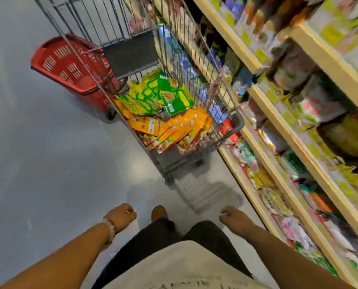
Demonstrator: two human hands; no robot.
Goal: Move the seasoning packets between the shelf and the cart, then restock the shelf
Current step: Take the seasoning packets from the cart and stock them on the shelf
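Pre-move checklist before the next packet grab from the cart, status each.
1. Left hand free: ok, loosely curled, holds nothing.
2. Right hand free: ok, empty.
3. Packets available in the cart: ok, green packets lie on top of the orange packets.
4. Cart beside the shelf: ok, parked alongside it.
5. Hands at the cart: not ok, both low near the body, short of it.
6. Free slot on the shelf: cannot tell, shelves are blurred.

A shop aisle: a wire cart beside stocked wooden shelves, a red basket on the floor.
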